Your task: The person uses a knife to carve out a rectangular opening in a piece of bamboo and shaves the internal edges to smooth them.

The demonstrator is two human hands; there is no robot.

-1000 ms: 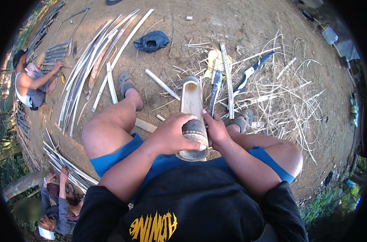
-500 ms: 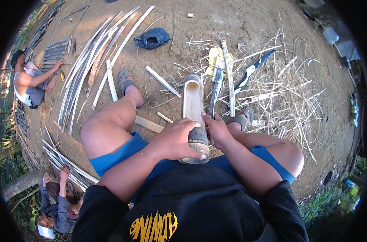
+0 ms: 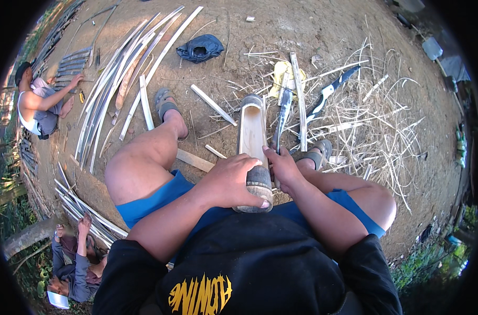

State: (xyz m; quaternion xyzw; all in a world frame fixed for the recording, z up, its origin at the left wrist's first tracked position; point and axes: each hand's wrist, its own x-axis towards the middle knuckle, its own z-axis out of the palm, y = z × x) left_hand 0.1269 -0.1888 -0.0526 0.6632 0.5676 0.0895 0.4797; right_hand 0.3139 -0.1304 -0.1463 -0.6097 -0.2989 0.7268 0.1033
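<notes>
A bamboo section (image 3: 253, 131) with a long opening cut in its upper side lies between my thighs, pointing away from me. My left hand (image 3: 231, 181) is closed round its near, dark end, thumb on the rim. Just to the right, my right hand (image 3: 283, 170) is closed on the handle of a long knife, its thumb close to the edge of the bamboo. The knife's blade (image 3: 282, 113) points away from me, alongside the bamboo. Most of the handle is hidden by my fingers.
Bamboo strips (image 3: 115, 79) lie at the far left, with more strips (image 3: 86, 210) nearer. Pale shavings (image 3: 375, 131) cover the ground at right, around a black-and-white tool (image 3: 328, 92). A dark plastic bag (image 3: 200, 48) lies ahead. Two people (image 3: 39, 102) sit at left.
</notes>
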